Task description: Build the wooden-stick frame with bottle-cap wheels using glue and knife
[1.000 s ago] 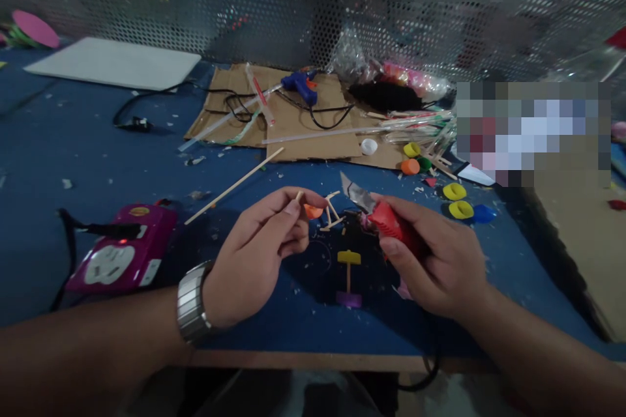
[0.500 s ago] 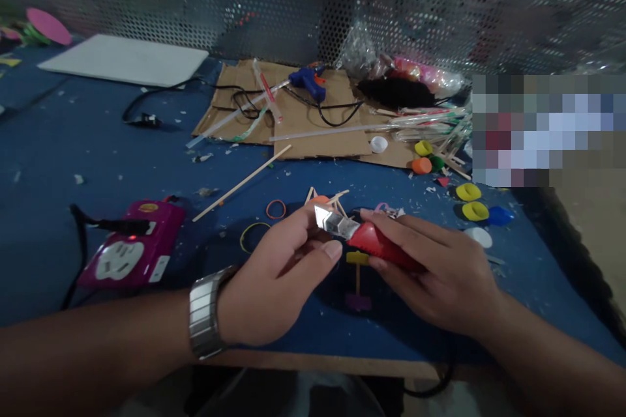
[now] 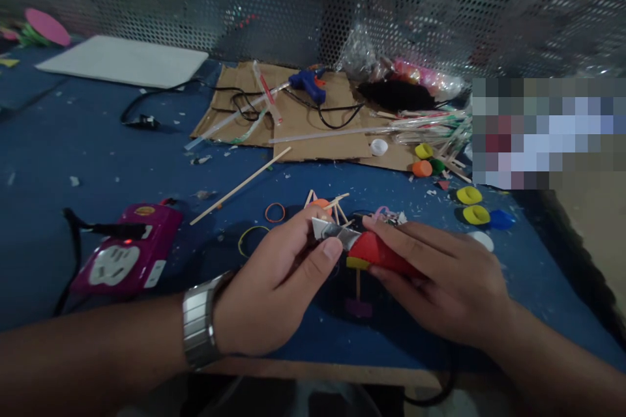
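Note:
My right hand is wrapped round the red handle of a utility knife, whose wide metal blade points left. My left hand, with a metal watch on the wrist, is closed at the blade, its thumb lying over the lower edge and its fingers behind. Below the knife is a small piece with a yellow top, a thin stick and a purple base. Just beyond my hands lie joined wooden sticks with an orange round part.
A purple power box with a plugged cord sits at left. Farther back are a wooden stick, cardboard with a blue glue gun, and a white board. Bottle caps and bundled straws lie right.
My left thumb has come onto the knife's blade, which has tilted and lost its bright glare. Both hands have shifted slightly down in view; the things on the table have stayed put.

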A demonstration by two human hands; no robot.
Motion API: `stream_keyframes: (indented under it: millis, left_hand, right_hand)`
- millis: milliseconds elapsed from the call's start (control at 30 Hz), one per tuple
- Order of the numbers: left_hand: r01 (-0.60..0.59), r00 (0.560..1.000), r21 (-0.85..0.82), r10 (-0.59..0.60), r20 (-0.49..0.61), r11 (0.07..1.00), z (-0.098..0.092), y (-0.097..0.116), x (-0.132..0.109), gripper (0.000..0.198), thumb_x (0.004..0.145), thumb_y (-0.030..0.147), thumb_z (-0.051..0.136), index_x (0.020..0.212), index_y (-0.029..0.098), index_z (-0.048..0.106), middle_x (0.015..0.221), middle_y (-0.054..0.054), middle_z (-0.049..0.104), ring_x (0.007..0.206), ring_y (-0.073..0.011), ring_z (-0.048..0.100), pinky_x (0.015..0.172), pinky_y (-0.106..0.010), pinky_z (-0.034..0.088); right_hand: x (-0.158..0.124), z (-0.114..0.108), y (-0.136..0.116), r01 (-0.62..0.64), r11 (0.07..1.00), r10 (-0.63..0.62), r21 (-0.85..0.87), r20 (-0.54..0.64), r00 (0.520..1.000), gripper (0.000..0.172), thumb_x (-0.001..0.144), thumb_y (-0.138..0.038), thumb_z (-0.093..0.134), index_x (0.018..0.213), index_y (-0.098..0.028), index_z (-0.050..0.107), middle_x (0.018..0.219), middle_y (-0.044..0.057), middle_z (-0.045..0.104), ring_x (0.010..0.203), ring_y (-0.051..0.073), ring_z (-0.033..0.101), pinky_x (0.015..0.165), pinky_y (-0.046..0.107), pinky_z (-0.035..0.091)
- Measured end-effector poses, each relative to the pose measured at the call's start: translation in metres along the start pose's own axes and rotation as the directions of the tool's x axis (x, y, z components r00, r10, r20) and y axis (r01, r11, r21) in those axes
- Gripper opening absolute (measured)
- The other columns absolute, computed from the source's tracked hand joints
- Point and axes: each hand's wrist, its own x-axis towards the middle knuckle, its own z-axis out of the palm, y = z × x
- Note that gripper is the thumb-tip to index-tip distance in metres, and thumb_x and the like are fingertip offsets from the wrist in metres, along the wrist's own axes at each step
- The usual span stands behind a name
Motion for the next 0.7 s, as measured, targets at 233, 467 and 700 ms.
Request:
stream_keyframes:
  millis: [233, 467, 700]
  left_hand:
    - [0.006, 1.000, -0.016, -0.006, 0.014, 1.000, -0.0003, -0.0017, 0.0008, 0.033, 0.118, 0.045, 0.044, 0.098, 0.022, 0.058, 0.091, -0.003, 0.060, 0.079, -0.0171, 0.053, 0.069, -0.031, 0.044]
    - [-0.028, 0.999, 0.029, 0.028, -0.029, 0.999, -0.0001, 0.0026, 0.0023, 0.033, 0.115, 0.038, 0.053, 0.087, 0.021, 0.062, 0.081, -0.001, 0.056, 0.074, -0.0166, 0.050, 0.070, -0.030, 0.043]
    - [0.153, 0.985, -0.310, -0.170, -0.028, 0.938, 0.0057, 0.0011, 0.0060, 0.024, 0.110, 0.024, 0.050, 0.088, 0.020, 0.059, 0.091, -0.002, 0.059, 0.068, -0.0120, 0.046, 0.060, -0.026, 0.040]
  right_hand:
    - [-0.0007, 0.0012, 0.0030, -0.030, 0.999, 0.030, 0.021, -0.016, 0.999, 0.040, 0.108, -0.032, 0.066, 0.144, -0.015, 0.068, 0.113, 0.013, 0.086, 0.094, 0.024, 0.084, 0.074, 0.032, 0.069]
    - [0.0001, 0.0006, 0.0026, -0.048, 0.997, 0.049, 0.054, -0.014, 0.999, 0.040, 0.107, -0.031, 0.066, 0.144, -0.016, 0.068, 0.114, 0.013, 0.085, 0.096, 0.024, 0.084, 0.078, 0.033, 0.070]
    - [0.0002, -0.0007, 0.0030, -0.070, 0.995, 0.071, 0.068, -0.003, 0.997, 0.040, 0.109, -0.033, 0.064, 0.144, -0.014, 0.068, 0.112, 0.014, 0.085, 0.093, 0.023, 0.083, 0.073, 0.031, 0.068]
